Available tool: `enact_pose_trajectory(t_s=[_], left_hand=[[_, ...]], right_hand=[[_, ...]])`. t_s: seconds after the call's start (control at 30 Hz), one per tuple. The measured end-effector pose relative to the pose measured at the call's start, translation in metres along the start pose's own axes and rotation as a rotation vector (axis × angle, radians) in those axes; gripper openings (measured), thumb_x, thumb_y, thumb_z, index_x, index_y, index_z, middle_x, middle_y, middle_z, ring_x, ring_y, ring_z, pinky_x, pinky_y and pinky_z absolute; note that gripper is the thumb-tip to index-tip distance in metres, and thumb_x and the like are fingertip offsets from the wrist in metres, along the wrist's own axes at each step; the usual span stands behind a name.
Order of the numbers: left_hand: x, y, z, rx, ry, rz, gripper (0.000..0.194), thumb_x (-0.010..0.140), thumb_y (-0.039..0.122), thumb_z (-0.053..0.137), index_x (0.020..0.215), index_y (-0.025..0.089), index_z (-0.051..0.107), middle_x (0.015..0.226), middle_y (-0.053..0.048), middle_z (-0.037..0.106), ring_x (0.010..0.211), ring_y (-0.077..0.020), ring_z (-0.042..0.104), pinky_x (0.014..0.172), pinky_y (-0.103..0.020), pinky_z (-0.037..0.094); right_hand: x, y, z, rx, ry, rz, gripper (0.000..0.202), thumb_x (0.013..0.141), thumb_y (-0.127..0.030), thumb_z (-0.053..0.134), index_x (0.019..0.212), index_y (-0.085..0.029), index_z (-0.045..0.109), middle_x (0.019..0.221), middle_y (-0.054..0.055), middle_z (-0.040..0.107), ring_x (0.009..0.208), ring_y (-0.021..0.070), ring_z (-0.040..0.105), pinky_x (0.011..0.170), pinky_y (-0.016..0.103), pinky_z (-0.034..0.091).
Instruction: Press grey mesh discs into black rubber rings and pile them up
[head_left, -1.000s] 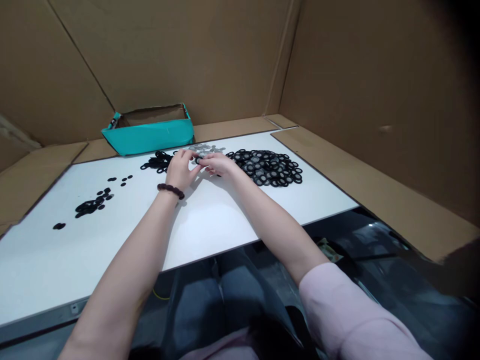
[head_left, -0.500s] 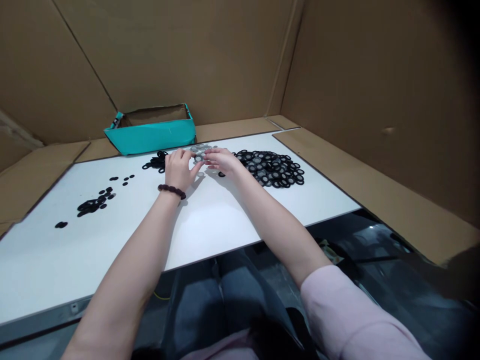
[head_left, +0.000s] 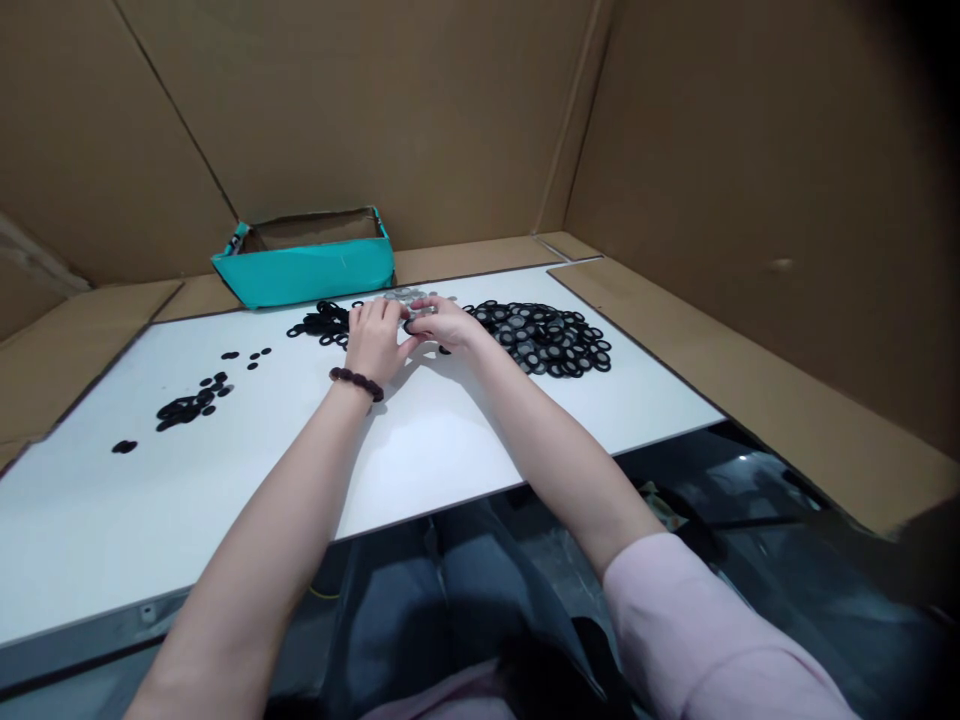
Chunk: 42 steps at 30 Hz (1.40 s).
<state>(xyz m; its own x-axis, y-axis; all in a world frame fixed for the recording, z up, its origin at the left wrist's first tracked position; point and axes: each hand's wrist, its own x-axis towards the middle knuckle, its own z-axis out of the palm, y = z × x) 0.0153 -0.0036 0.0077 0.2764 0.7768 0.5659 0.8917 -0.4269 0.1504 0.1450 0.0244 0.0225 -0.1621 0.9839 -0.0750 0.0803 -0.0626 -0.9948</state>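
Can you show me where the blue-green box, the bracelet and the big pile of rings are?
blue-green box (head_left: 307,274): head view, front wall
bracelet (head_left: 358,381): head view, middle
pile of rings (head_left: 551,345): head view, middle

On the tabletop, the pile of washers lies right of the heap of rings; the scattered discs lie left and nearer, the open box behind the rings.

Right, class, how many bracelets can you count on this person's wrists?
1: a dark beaded bracelet, around the wrist of the left hand. The wrist of the right hand is bare. Both wrists show, so none seems hidden.
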Motion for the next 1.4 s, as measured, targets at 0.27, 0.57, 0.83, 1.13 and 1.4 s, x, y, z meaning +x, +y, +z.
enact_pose_trajectory(t_s=[0.27, 0.57, 0.83, 1.13, 1.4], left_hand=[[0.001, 0.004, 0.0, -0.135, -0.063, 0.041, 0.025, 0.076, 0.02, 0.053, 0.101, 0.019, 0.055, 0.108, -0.011, 0.056, 0.105, -0.027, 0.051, 0.09, -0.041, 0.035], [0.001, 0.005, 0.0, -0.091, -0.079, -0.029, 0.023, 0.076, 0.026, 0.055, 0.098, 0.018, 0.054, 0.104, -0.012, 0.055, 0.104, -0.03, 0.049, 0.089, -0.044, 0.036], [0.004, -0.01, -0.005, -0.1, -0.041, -0.066, 0.039, 0.073, 0.012, 0.047, 0.11, 0.019, 0.055, 0.114, -0.013, 0.054, 0.113, -0.0323, 0.046, 0.094, -0.048, 0.035], [-0.01, -0.067, 0.005, 0.13, 0.067, -0.638, 0.025, 0.071, 0.014, 0.047, 0.095, 0.015, 0.057, 0.111, -0.025, 0.056, 0.112, -0.0424, 0.043, 0.09, -0.064, 0.028], [-0.009, -0.068, 0.006, 0.161, 0.01, -0.59, 0.014, 0.074, 0.016, 0.046, 0.08, 0.017, 0.058, 0.095, -0.019, 0.062, 0.106, -0.0379, 0.046, 0.09, -0.059, 0.028]], right_hand=[[-0.003, -0.003, -0.002, 0.102, -0.027, 0.069, 0.033, 0.065, 0.006, 0.057, 0.09, -0.014, 0.051, 0.066, -0.005, 0.056, 0.056, 0.0054, 0.051, 0.056, 0.017, 0.04], [-0.003, -0.002, -0.001, 0.079, -0.034, 0.079, 0.028, 0.064, 0.004, 0.056, 0.081, -0.017, 0.049, 0.06, -0.006, 0.054, 0.052, 0.0068, 0.049, 0.053, 0.018, 0.038], [0.006, 0.004, -0.01, -0.155, 0.093, 0.01, 0.03, 0.063, -0.004, 0.063, 0.089, -0.015, 0.053, 0.078, -0.001, 0.054, 0.062, 0.0085, 0.051, 0.063, 0.022, 0.045], [0.012, 0.01, -0.051, -0.815, 0.431, -0.189, 0.02, 0.071, 0.003, 0.05, 0.074, -0.009, 0.066, 0.087, 0.015, 0.061, 0.091, 0.0252, 0.058, 0.091, 0.037, 0.043], [0.01, 0.008, -0.066, -0.926, 0.658, -0.283, 0.021, 0.086, -0.012, 0.046, 0.094, -0.009, 0.065, 0.108, 0.018, 0.055, 0.111, 0.0298, 0.044, 0.093, 0.045, 0.036]])
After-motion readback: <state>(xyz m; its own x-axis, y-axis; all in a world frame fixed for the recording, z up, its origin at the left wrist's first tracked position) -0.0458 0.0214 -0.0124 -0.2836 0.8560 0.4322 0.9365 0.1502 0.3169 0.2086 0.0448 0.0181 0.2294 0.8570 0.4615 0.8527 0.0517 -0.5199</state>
